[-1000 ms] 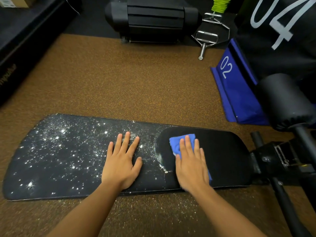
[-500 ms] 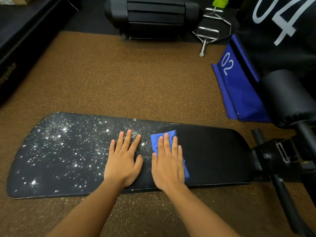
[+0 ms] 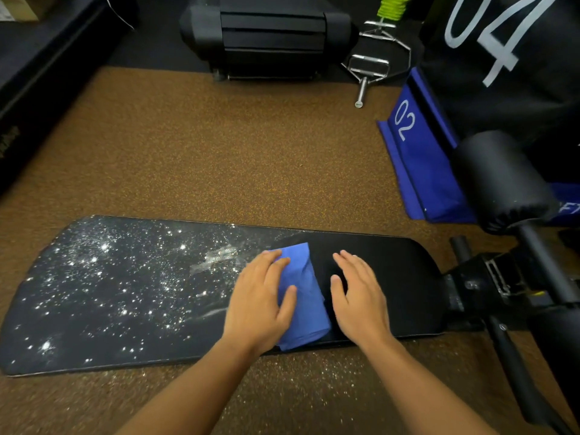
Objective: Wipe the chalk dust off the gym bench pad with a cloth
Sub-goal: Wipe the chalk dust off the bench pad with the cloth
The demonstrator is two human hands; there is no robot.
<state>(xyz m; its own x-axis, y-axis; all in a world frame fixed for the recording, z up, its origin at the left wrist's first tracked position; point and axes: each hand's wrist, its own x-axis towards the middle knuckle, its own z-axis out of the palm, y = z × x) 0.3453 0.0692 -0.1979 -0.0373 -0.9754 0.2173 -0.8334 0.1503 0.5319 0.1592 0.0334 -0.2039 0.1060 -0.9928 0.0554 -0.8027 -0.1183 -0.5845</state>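
Note:
The long black bench pad [image 3: 395,271] lies across the floor in front of me. White chalk dust [image 3: 103,277] speckles its left two thirds, with a smeared heap [image 3: 216,259] just left of the cloth. The right end looks clean. A folded blue cloth [image 3: 306,309] lies on the pad's middle. My left hand [image 3: 257,302] presses on the cloth's left half with fingers and thumb laid flat. My right hand [image 3: 357,296] is open just right of the cloth, fingers spread over the clean pad, holding nothing.
The bench's black frame and a roller pad [image 3: 502,183] stand at the right. A blue bag marked 02 [image 3: 420,158] and a black one marked 04 [image 3: 502,58] sit behind them. A black machine [image 3: 270,36] and a metal handle [image 3: 367,67] lie beyond the brown floor [image 3: 219,152].
My right hand slid the cloth left, then came off it and moved right. My left hand shifted from the dusty pad onto the cloth. Chalk has piled up left of the cloth.

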